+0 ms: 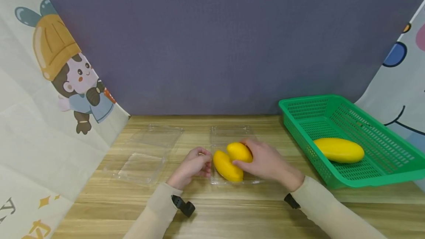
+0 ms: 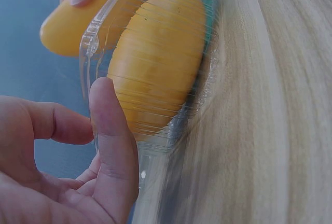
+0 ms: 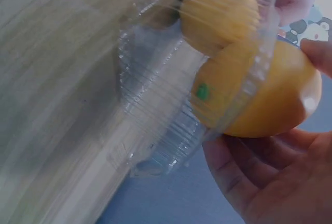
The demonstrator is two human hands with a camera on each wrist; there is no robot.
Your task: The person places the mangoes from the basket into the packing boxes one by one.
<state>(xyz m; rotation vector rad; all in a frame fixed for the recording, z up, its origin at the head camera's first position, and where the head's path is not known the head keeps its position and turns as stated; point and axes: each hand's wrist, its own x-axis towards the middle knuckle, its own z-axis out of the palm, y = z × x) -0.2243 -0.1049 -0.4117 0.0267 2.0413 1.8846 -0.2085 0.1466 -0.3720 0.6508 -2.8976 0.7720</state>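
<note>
A yellow mango is gripped between the thumb and fingers of my right hand. It is at the open clear plastic clamshell box, partly inside the rim in the right wrist view. A second mango lies in that box on its left side, touching or nearly touching the first. My left hand is at the box's left edge. In the left wrist view, its thumb and index finger pinch the clear rim beside the lying mango.
On the right stands a green plastic basket with one more yellow mango inside. Another open clear clamshell box lies on the left of the wooden table. A grey-blue panel rises behind the table.
</note>
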